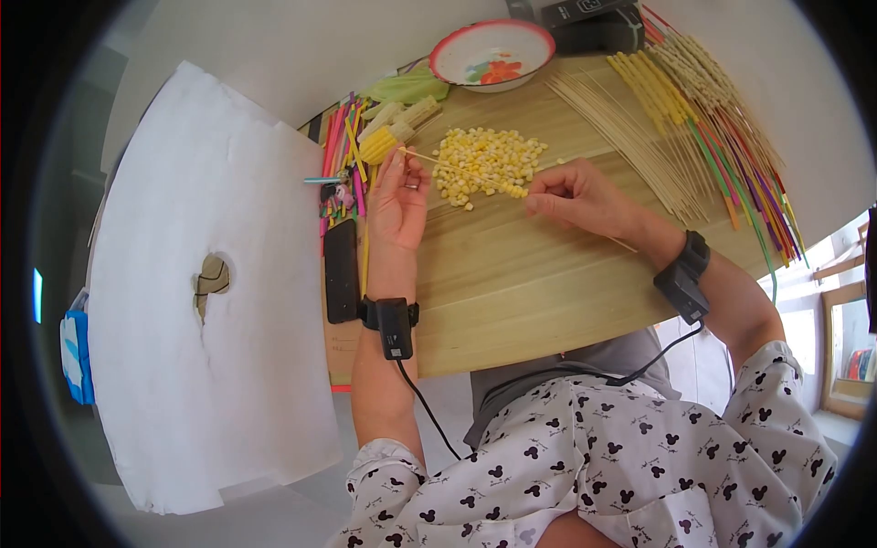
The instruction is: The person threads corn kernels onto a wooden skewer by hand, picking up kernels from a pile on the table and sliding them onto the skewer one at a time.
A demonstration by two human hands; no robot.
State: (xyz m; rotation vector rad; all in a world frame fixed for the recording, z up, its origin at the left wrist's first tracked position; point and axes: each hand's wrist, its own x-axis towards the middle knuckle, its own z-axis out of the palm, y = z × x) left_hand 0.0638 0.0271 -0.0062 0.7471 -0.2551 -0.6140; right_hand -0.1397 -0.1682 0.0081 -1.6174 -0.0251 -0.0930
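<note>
A thin wooden skewer (pixel 446 165) runs slantwise between my hands, with several corn kernels (pixel 513 190) threaded on its middle part. My left hand (pixel 400 203), palm up, pinches its far left end. My right hand (pixel 577 196) is closed around the skewer just right of the threaded kernels, and the other end sticks out below that hand. Whether a loose kernel is between the right fingers is hidden. Behind the skewer lies a pile of loose yellow corn kernels (pixel 489 157) on the wooden table (pixel 493 283). A partly stripped corn cob (pixel 377 146) lies beside my left fingertips.
Bare skewers (pixel 630 146) and corn-filled skewers (pixel 650 87) lie at the right, near coloured sticks (pixel 754 196). A red-rimmed enamel bowl (pixel 493 82) stands at the back. A black phone (pixel 342 272) lies by my left forearm; a white board (pixel 210 365) stands left.
</note>
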